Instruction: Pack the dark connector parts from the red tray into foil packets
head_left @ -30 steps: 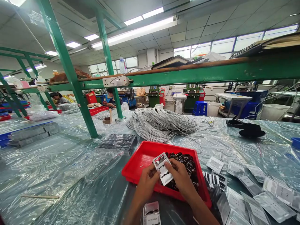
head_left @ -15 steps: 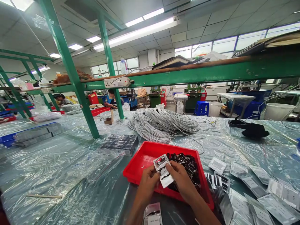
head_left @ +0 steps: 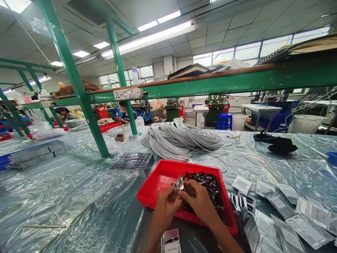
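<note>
Over the red tray (head_left: 154,195), my left hand (head_left: 167,203) and my right hand (head_left: 197,199) pinch a small clear plastic pack (head_left: 180,182) between them. The pack is tilted, so its face is mostly turned away and partly covered by my fingers. Many small black pieces (head_left: 207,182) with shiny parts fill the right side of the tray. Just below my wrists lies another clear pack (head_left: 170,240) with a dark item and a printed label. Several flat clear packs (head_left: 283,207) are spread on the table to the right of the tray.
Behind the tray lies a big coil of grey cable (head_left: 181,138). A stack of dark packed strips (head_left: 133,162) sits left of it. A green post (head_left: 92,119) rises from the plastic-covered table, with a green shelf beam (head_left: 210,86) above. A black strap-like item (head_left: 279,143) lies far right.
The pack has tipped from facing me to nearly edge-on, and both hands have closed in around it. The whole view has shifted slightly.
</note>
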`<state>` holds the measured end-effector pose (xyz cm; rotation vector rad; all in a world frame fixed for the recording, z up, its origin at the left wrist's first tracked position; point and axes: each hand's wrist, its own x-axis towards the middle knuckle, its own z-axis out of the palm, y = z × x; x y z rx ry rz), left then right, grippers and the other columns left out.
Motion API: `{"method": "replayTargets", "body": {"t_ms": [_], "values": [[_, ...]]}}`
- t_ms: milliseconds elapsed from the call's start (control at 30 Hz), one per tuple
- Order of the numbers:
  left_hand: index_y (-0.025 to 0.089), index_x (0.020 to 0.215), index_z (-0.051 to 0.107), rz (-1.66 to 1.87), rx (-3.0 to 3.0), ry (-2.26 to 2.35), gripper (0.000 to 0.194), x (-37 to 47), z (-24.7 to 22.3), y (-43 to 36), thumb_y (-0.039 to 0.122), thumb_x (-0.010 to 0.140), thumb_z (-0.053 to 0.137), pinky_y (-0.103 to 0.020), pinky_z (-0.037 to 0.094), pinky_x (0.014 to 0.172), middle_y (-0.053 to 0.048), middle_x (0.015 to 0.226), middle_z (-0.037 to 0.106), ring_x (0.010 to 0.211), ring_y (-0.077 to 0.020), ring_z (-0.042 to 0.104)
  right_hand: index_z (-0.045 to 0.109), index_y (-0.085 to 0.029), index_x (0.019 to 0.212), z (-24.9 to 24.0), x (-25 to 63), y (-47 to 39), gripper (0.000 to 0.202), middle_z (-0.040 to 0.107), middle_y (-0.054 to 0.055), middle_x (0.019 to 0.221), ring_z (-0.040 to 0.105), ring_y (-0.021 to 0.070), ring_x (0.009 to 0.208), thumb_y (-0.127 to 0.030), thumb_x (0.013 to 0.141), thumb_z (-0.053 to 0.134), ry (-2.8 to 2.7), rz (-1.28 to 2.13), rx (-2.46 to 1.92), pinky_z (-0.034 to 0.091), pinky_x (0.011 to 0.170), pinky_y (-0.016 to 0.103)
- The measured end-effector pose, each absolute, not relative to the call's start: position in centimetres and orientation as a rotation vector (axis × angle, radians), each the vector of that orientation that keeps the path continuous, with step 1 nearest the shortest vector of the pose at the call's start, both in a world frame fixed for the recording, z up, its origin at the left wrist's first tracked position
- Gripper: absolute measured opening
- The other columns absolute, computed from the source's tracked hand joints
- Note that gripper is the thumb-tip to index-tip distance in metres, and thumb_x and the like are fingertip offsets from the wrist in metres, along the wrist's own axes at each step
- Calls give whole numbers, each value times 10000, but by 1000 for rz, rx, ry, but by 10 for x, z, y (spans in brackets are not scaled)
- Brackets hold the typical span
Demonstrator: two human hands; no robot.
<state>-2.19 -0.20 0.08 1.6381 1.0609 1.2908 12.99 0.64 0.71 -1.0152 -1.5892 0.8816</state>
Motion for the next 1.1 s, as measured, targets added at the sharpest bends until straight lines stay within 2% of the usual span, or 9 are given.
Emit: {"method": "replayTargets", "body": {"t_ms": [133, 300, 500, 700, 767, 867, 933, 1033, 1100], "values": [[204, 677, 490, 1290, 1690, 1128, 202, -20, -2, 0, 320, 823, 570, -225, 315, 546, 52, 617, 395, 581, -116, 379, 736, -192, 959, 4, 134, 11, 209, 755, 88, 931, 713, 274, 859, -332, 825, 657, -1591, 969, -977, 558, 759, 363], [213, 664, 491, 1263, 1772, 1313, 145, -9, -6, 1, 261, 777, 566, -230, 311, 529, 51, 584, 432, 556, -125, 416, 764, -193, 839, 4, 138, 14, 171, 770, 61, 829, 723, 282, 823, -239, 798, 605, -1593, 961, -1027, 559, 767, 372], [218, 648, 494, 1336, 1878, 1421, 96, -6, -12, 3, 194, 721, 551, -221, 303, 506, 65, 541, 444, 511, -121, 437, 732, -145, 831, 5, 158, 22, 244, 747, 60, 754, 726, 261, 734, -360, 758, 644, -1353, 1389, -1133, 583, 669, 353], [218, 624, 475, 1514, 1713, 1513, 192, -22, -9, 9, 288, 744, 609, -215, 303, 507, 71, 541, 429, 514, -112, 416, 708, -185, 897, -6, 182, 37, 282, 697, 27, 732, 676, 221, 663, -413, 738, 661, -1402, 1321, -1110, 546, 556, 327], [222, 620, 444, 1554, 1585, 1501, 258, -29, -8, 11, 355, 755, 619, -213, 305, 507, 75, 543, 409, 517, -108, 402, 709, -196, 895, -11, 188, 41, 267, 704, 39, 769, 679, 243, 723, -396, 735, 638, -1440, 1227, -1161, 558, 607, 363], [228, 637, 419, 1544, 1406, 1384, 330, -33, -8, 15, 462, 784, 601, -211, 302, 484, 85, 515, 393, 486, -102, 385, 731, -205, 921, -9, 190, 41, 255, 726, 85, 984, 656, 290, 990, -342, 726, 639, -1543, 883, -1239, 516, 882, 436], [222, 671, 450, 1466, 1347, 1243, 345, -32, -9, 16, 508, 802, 593, -207, 298, 461, 88, 501, 410, 462, -98, 388, 727, -206, 983, -3, 184, 35, 287, 711, 98, 1077, 631, 292, 1063, -352, 749, 648, -1540, 788, -1227, 478, 954, 438], [197, 769, 537, 1348, 1308, 1033, 329, -27, -12, 16, 512, 811, 620, -200, 325, 455, 75, 542, 481, 469, -95, 433, 688, -211, 1095, 6, 167, 25, 352, 723, 84, 993, 681, 248, 855, -434, 835, 612, -1557, 1113, -1060, 555, 699, 357], [190, 850, 578, 1295, 1268, 933, 326, -24, -12, 14, 510, 815, 630, -207, 384, 474, 56, 601, 539, 506, -109, 487, 689, -205, 1067, 8, 155, 19, 347, 719, 57, 859, 654, 200, 662, -469, 864, 591, -1545, 1269, -966, 510, 520, 288]]}}
